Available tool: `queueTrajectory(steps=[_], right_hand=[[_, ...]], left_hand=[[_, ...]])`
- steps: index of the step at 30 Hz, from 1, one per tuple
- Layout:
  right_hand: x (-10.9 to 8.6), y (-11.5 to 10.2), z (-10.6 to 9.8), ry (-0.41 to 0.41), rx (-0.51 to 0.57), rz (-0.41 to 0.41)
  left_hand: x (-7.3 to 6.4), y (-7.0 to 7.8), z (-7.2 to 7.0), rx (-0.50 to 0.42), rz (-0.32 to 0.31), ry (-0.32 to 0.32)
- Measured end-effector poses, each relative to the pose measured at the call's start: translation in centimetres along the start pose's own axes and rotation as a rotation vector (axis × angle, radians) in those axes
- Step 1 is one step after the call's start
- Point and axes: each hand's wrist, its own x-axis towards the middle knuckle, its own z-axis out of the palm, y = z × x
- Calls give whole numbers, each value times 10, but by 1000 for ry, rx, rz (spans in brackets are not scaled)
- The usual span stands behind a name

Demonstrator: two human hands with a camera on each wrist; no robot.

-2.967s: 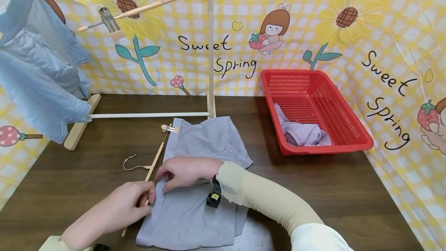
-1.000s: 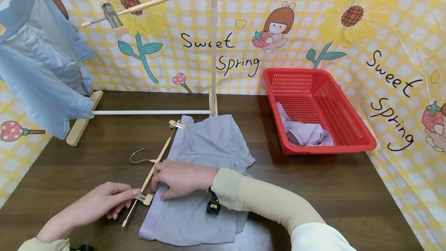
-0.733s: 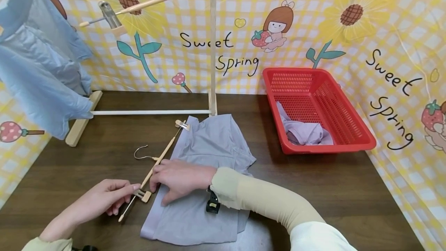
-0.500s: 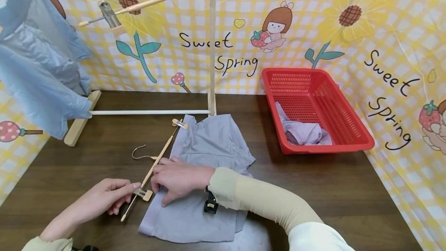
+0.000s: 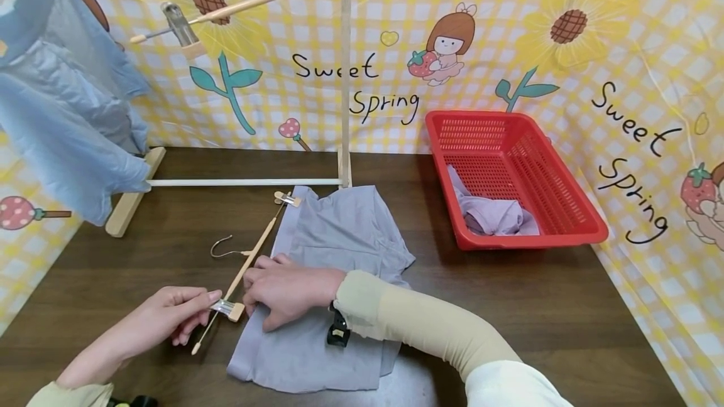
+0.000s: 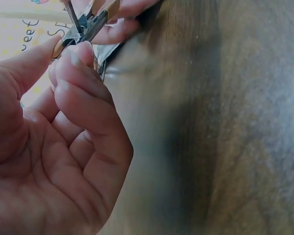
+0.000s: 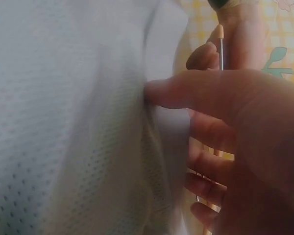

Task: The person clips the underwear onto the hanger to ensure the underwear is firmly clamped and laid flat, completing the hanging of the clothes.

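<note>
Grey-lavender shorts lie flat on the table, their waistband facing left. Alongside it runs a wooden clip hanger with a metal hook. The hanger's far clip bites the top end of the waistband. My left hand pinches the near clip by its metal levers; the clip's wooden tips sit just left of the waistband. My right hand holds the waistband between thumb and fingers. In the right wrist view, the thumb presses into the shorts' cloth, with the other fingers behind the band.
A red basket with a lavender garment inside stands at the right. Behind is a rack with a white bar and a wooden post. Blue clothing and another clip hanger hang at the left.
My left hand has backed away leftward from the waistband, bringing the near clip into sight. The right hand has moved slightly down and left along the band. The hanger has shifted slightly.
</note>
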Motion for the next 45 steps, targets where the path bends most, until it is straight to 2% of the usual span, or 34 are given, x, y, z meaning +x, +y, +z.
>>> queueTrajectory(steps=[3, 6, 9, 12, 14, 20, 27, 30, 36, 45], right_hand=[[0, -1, 0, -12, 1, -6], [1, -2, 0, -20, 49, 24], [1, -1, -1, -16, 53, 43], [2, 0, -1, -4, 8, 23], [2, 2, -1, 3, 17, 2], [1, 12, -4, 9, 195, -34], [5, 23, -5, 45, 386, -77], [5, 24, -5, 52, 414, -67], [6, 27, -5, 85, 452, -60], [6, 27, -5, 74, 524, -72]], left_hand=[[-1, -1, -1, -9, 10, -1], [-1, -1, -1, -19, 4, -1], [-2, -2, -2, -26, -6, -6], [-2, -3, -2, -27, -12, -8], [-2, -3, -2, -27, -11, -7], [0, -4, -3, -20, 23, 16], [3, -9, 0, -45, 87, -4], [3, -10, 1, -46, 105, 3], [3, -5, 2, -52, 97, 13], [3, -9, 0, -118, 112, -25]])
